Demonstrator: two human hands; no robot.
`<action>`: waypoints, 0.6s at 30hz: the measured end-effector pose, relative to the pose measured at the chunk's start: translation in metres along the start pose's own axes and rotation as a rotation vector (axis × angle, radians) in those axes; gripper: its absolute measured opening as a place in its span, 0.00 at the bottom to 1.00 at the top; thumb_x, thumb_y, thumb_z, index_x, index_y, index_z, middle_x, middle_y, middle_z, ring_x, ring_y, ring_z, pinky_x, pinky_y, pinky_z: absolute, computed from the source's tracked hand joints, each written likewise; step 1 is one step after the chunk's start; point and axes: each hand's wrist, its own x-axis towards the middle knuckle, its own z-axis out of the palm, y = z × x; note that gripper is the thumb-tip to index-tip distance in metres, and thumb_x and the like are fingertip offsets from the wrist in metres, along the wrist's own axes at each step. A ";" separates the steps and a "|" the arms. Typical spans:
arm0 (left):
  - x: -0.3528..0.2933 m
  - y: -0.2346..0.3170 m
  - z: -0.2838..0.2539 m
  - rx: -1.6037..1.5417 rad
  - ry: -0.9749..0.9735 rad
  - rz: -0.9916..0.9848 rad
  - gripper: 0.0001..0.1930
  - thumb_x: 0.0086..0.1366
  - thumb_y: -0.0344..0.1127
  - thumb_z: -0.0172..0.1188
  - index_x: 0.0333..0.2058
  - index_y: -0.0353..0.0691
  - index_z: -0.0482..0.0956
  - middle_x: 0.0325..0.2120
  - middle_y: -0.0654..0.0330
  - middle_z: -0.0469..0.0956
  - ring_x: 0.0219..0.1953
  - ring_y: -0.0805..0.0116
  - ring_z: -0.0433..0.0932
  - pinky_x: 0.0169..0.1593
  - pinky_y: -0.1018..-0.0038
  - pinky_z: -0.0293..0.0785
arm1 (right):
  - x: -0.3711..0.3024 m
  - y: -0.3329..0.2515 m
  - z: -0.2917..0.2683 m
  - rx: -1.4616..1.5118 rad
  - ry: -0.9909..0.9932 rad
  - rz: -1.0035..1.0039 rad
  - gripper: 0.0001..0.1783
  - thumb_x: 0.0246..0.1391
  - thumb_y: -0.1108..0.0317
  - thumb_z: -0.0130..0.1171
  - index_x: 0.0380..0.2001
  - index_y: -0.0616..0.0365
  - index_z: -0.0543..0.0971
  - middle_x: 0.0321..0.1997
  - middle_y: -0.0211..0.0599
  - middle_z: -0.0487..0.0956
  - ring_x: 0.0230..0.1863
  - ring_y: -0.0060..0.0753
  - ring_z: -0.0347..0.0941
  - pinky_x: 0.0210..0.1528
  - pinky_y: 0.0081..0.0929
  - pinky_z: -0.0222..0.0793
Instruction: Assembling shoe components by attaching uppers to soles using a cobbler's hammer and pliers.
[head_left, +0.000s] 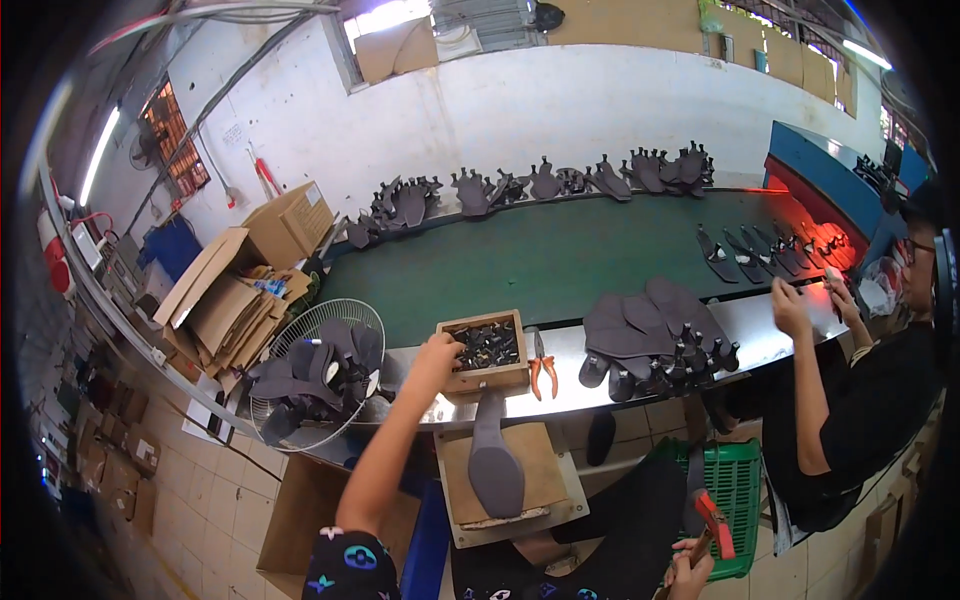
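Note:
My left hand (437, 358) reaches over the left rim of a small wooden box (490, 379) filled with small dark parts (488, 343). Its fingers are curled together at the edge of those parts; what they pinch, if anything, is too small to make out. Low on the right, my right hand (690, 572) grips the wooden handle of a hammer with a red head (714, 524). Between my hands a dark grey shoe sole (497, 470) lies on a brown board (540, 462), its narrow end toward the box. Orange-handled pliers (542, 372) rest beside the box.
A wire basket (379, 345) of dark soles stands left. More soles (640, 320) and heeled pieces (690, 365) are piled right on the metal ledge. Behind runs a green conveyor belt (520, 255). A green crate (735, 490) and a person (850, 400) are at right.

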 end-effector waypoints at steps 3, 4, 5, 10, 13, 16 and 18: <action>0.026 -0.020 -0.003 0.196 -0.091 0.003 0.13 0.51 0.33 0.70 0.38 0.40 0.84 0.40 0.55 0.78 0.45 0.52 0.77 0.48 0.59 0.75 | 0.000 0.009 0.003 0.098 0.072 0.018 0.32 0.52 0.77 0.57 0.62 0.62 0.66 0.41 0.37 0.78 0.27 0.22 0.70 0.29 0.18 0.65; 0.033 -0.018 -0.003 0.210 -0.150 -0.017 0.10 0.52 0.33 0.69 0.35 0.42 0.86 0.40 0.55 0.79 0.45 0.55 0.77 0.46 0.61 0.75 | -0.002 0.010 0.006 0.131 0.096 0.029 0.34 0.52 0.77 0.57 0.64 0.62 0.64 0.44 0.36 0.78 0.28 0.21 0.70 0.29 0.16 0.64; 0.038 -0.016 -0.003 0.220 -0.152 -0.011 0.10 0.52 0.33 0.69 0.35 0.42 0.86 0.40 0.55 0.79 0.45 0.55 0.77 0.46 0.61 0.75 | -0.003 0.011 0.009 0.165 0.117 0.039 0.36 0.52 0.77 0.56 0.67 0.63 0.63 0.46 0.36 0.79 0.29 0.20 0.69 0.30 0.15 0.63; 0.063 0.017 0.004 0.694 -0.310 0.091 0.06 0.55 0.32 0.63 0.31 0.47 0.87 0.37 0.60 0.82 0.45 0.62 0.79 0.44 0.64 0.73 | 0.014 0.012 0.031 0.447 0.084 0.371 0.14 0.56 0.75 0.54 0.46 0.64 0.72 0.24 0.30 0.73 0.15 0.19 0.64 0.18 0.18 0.61; 0.069 0.020 0.005 0.686 -0.362 0.042 0.07 0.56 0.31 0.62 0.32 0.46 0.87 0.35 0.60 0.83 0.45 0.59 0.80 0.43 0.63 0.74 | 0.042 -0.027 0.035 0.635 -0.014 0.533 0.04 0.55 0.76 0.51 0.33 0.66 0.73 0.15 0.26 0.66 0.09 0.15 0.58 0.11 0.17 0.54; 0.051 0.011 -0.003 0.586 -0.180 -0.004 0.06 0.54 0.31 0.64 0.32 0.42 0.87 0.35 0.57 0.83 0.44 0.57 0.81 0.40 0.64 0.77 | 0.052 -0.015 0.047 0.520 -0.061 0.336 0.06 0.56 0.78 0.51 0.37 0.65 0.75 0.17 0.25 0.67 0.10 0.12 0.59 0.12 0.16 0.53; 0.027 0.014 -0.020 0.228 0.066 -0.075 0.08 0.56 0.34 0.66 0.35 0.40 0.87 0.31 0.58 0.83 0.39 0.59 0.81 0.36 0.67 0.77 | 0.074 -0.057 0.047 0.591 -0.071 0.373 0.10 0.56 0.79 0.58 0.42 0.63 0.81 0.24 0.27 0.78 0.21 0.11 0.67 0.22 0.17 0.60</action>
